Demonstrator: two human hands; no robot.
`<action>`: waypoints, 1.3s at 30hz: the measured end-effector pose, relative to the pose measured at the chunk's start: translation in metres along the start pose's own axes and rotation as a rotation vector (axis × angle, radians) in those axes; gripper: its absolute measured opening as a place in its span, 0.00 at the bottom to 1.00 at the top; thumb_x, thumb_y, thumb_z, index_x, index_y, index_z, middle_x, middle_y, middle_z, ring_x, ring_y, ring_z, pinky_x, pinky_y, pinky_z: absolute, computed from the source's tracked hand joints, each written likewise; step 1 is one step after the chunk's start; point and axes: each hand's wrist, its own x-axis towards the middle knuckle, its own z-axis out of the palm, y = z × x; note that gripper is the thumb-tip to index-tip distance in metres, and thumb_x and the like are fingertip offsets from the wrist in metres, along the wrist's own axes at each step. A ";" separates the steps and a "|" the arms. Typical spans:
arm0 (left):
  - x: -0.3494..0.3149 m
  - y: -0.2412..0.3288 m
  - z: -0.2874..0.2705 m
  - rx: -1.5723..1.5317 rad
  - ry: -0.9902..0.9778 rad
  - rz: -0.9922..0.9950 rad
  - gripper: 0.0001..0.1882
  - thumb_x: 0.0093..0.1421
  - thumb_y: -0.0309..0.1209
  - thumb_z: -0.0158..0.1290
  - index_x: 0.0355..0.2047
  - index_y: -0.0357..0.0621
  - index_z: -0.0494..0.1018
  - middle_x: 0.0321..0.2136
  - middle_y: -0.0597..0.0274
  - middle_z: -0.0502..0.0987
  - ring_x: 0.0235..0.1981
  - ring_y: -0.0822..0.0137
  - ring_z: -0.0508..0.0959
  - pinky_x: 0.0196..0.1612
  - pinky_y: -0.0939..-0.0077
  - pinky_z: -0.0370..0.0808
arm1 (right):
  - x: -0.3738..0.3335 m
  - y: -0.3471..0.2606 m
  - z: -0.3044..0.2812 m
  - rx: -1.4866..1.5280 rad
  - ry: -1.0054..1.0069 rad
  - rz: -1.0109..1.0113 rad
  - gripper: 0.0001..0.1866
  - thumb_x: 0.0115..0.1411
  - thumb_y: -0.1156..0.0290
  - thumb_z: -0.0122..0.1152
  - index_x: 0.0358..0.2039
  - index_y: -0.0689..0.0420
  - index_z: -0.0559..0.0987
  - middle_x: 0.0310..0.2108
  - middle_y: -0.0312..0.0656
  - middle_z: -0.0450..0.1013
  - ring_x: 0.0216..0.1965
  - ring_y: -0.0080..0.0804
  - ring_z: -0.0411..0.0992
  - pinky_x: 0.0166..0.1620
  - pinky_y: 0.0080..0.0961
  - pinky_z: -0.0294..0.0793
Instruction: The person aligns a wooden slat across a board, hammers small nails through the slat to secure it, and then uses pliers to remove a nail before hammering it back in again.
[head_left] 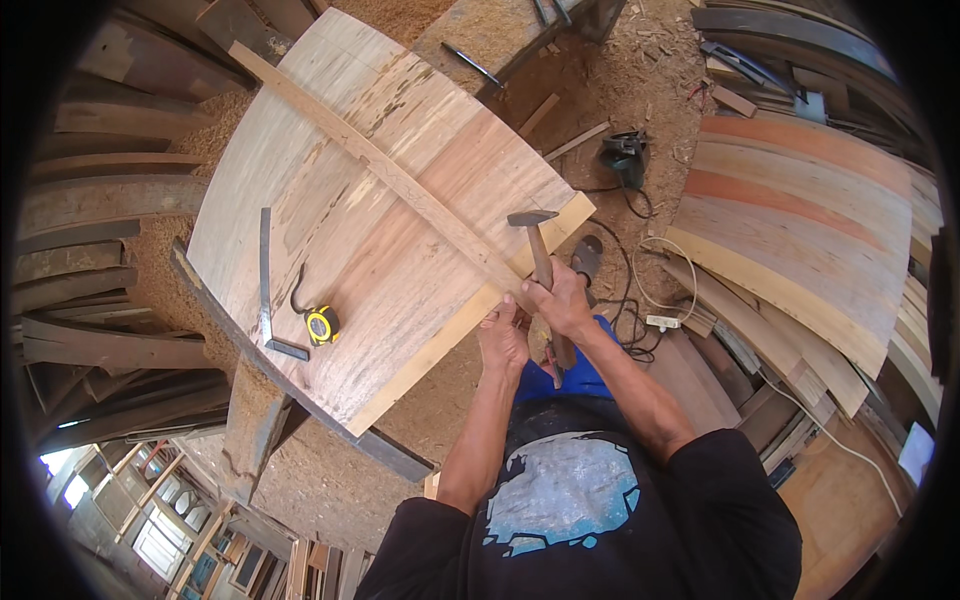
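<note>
While the right hand [565, 303] grips a hammer [541, 252], the left hand [503, 335] is at a strip's [400, 180] near end.
The strip lies slantwise across a wood panel [400, 275]; right fingers wrap the handle, left fingers bend, though I cannot tell whether they pinch the strip. A tape measure [321, 325] and square [265, 270] rest on the panel.

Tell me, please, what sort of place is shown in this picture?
Most likely a woodworking shop: the person's right hand grips a metal-headed, wooden-handled hammer near a broad, pale wooden panel, and loose brown sawdust lies around.
</note>
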 end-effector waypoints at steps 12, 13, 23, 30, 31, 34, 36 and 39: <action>0.002 0.004 0.014 0.013 0.086 -0.020 0.25 0.61 0.31 0.66 0.57 0.51 0.71 0.47 0.65 0.79 0.46 0.65 0.78 0.53 0.57 0.71 | 0.002 -0.002 -0.004 -0.063 0.007 -0.036 0.13 0.57 0.67 0.67 0.33 0.62 0.75 0.25 0.41 0.72 0.28 0.30 0.72 0.34 0.32 0.73; 0.004 0.003 0.012 -0.011 0.075 -0.008 0.25 0.61 0.31 0.66 0.57 0.50 0.71 0.47 0.65 0.79 0.47 0.65 0.78 0.54 0.58 0.71 | 0.002 -0.004 -0.004 -0.067 0.013 -0.060 0.13 0.57 0.66 0.67 0.32 0.62 0.75 0.25 0.42 0.72 0.28 0.31 0.73 0.35 0.33 0.73; 0.012 -0.009 0.007 -0.089 0.026 0.142 0.21 0.65 0.26 0.61 0.57 0.44 0.71 0.48 0.59 0.80 0.50 0.59 0.80 0.50 0.55 0.78 | -0.024 -0.058 -0.044 -0.455 -0.043 -0.137 0.16 0.63 0.69 0.60 0.47 0.64 0.74 0.29 0.55 0.75 0.29 0.56 0.76 0.35 0.44 0.74; 0.006 -0.008 0.019 -0.137 0.042 0.143 0.21 0.64 0.24 0.60 0.57 0.44 0.72 0.48 0.60 0.80 0.49 0.58 0.80 0.51 0.54 0.79 | -0.026 -0.059 -0.052 -0.434 -0.112 -0.493 0.28 0.65 0.74 0.59 0.65 0.62 0.66 0.40 0.60 0.78 0.41 0.64 0.77 0.40 0.48 0.77; 0.009 -0.009 0.015 -0.137 0.018 0.162 0.21 0.64 0.24 0.61 0.57 0.44 0.72 0.48 0.60 0.80 0.49 0.59 0.80 0.51 0.55 0.79 | -0.027 -0.057 -0.049 -0.493 -0.154 -0.420 0.28 0.65 0.73 0.59 0.65 0.61 0.66 0.42 0.61 0.78 0.43 0.63 0.78 0.41 0.47 0.78; 0.014 -0.016 0.005 -0.161 0.000 0.184 0.21 0.63 0.23 0.61 0.56 0.44 0.73 0.48 0.61 0.80 0.48 0.60 0.80 0.50 0.57 0.80 | -0.030 -0.053 -0.049 -0.406 -0.145 -0.761 0.27 0.64 0.73 0.60 0.63 0.59 0.68 0.41 0.61 0.78 0.42 0.62 0.78 0.42 0.47 0.78; 0.015 -0.017 0.004 -0.180 0.000 0.178 0.20 0.63 0.23 0.62 0.55 0.44 0.73 0.48 0.61 0.80 0.48 0.61 0.81 0.50 0.59 0.80 | -0.023 -0.055 -0.045 -0.563 -0.207 -0.575 0.25 0.64 0.72 0.60 0.62 0.59 0.69 0.41 0.60 0.78 0.41 0.61 0.78 0.41 0.47 0.78; 0.016 -0.016 0.014 -0.165 0.050 0.145 0.19 0.63 0.24 0.63 0.54 0.43 0.74 0.47 0.61 0.81 0.47 0.62 0.81 0.49 0.62 0.80 | -0.016 -0.057 -0.047 -0.668 -0.215 -0.398 0.23 0.64 0.70 0.60 0.59 0.59 0.71 0.40 0.59 0.78 0.40 0.60 0.78 0.40 0.47 0.78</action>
